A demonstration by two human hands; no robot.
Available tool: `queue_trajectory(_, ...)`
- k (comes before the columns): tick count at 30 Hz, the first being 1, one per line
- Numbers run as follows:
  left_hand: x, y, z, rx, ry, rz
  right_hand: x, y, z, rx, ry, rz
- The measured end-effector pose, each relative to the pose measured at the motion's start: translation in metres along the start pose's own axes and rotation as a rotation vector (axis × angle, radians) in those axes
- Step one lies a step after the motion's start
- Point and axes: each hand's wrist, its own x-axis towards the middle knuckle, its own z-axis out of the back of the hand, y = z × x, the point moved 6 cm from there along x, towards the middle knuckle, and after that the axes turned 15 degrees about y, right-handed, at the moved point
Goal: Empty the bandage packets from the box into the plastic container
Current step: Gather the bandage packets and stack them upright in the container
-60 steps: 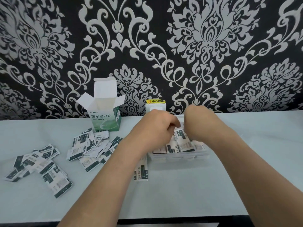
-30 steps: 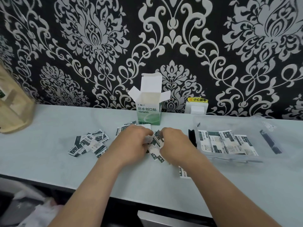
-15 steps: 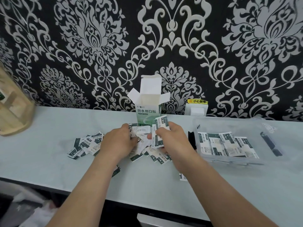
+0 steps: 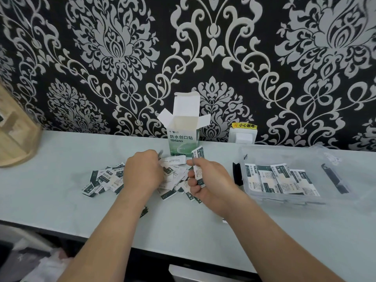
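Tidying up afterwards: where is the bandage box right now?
Head view: the bandage box stands open near centre, at the back of the table, behind the loose packets, left of the white socket.

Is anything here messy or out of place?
Yes: bandage packets lie strewn in loose heaps on the table, left of the plastic container, where others sit in a neat row. The box stands open behind them. Nothing looks damaged.

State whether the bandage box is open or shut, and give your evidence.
Open: the box stands upright with its side flaps spread and lid flap raised.
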Motion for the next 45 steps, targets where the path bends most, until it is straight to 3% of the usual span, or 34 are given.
queue_trajectory(5, -0.017, 0.015, 0.041, -0.351, -0.124, 0.029, 0.004, -0.002, 0.0, 0.061, 0.016, -0.011)
queue_trajectory(8, -0.029, -0.001, 0.044, -0.878, -0.004, -0.049, 0.003, -0.001, -0.006, 0.076, 0.066, 0.019)
queue_trajectory(9, -0.032, -0.012, 0.038, -0.956, 0.064, -0.084, 0.003, 0.0, -0.008, 0.08, 0.104, 0.035)
queue_trajectory(13, -0.042, -0.049, 0.025, -0.836, 0.139, -0.231, 0.001, 0.004, -0.016, 0.08, 0.232, 0.078)
queue_trajectory(17, -0.053, -0.07, 0.025, -0.416, -0.05, -0.3, -0.003, 0.008, -0.017, 0.009, 0.211, 0.099)
queue_trajectory(23, -0.06, -0.078, 0.029, -0.358, -0.169, -0.383, -0.003, 0.011, -0.017, 0.091, 0.184, 0.118)
queue_trajectory(26, -0.062, -0.085, 0.021, -0.314, 0.003, -0.443, -0.003, 0.013, -0.011, 0.092, 0.126, 0.152)
queue_trajectory(30, -0.055, -0.074, 0.025, -0.505, 0.339, -0.547, -0.003, 0.015, -0.002, 0.03, 0.042, 0.148)
queue_trajectory(33, -0.06, -0.07, 0.008, -0.37, 0.556, -0.564, -0.004, 0.015, -0.003, -0.041, 0.046, 0.085)
queue_trajectory(35, -0.063, -0.075, -0.001, -0.271, 0.537, -0.6, -0.001, 0.012, -0.004, -0.138, 0.065, 0.047)
queue_trajectory(40, -0.052, -0.072, 0.0, -0.32, 0.377, -0.643, 0.0, 0.013, -0.004, -0.467, 0.089, 0.037)
queue_trajectory(43, -0.05, -0.069, 0.004, -0.326, 0.303, -0.63, -0.003, 0.012, -0.006, -0.471, 0.098, 0.04)
queue_trajectory(45, -0.044, -0.063, 0.003, -0.4, 0.379, -0.607, -0.001, 0.011, -0.005, -0.427, 0.07, 0.051)
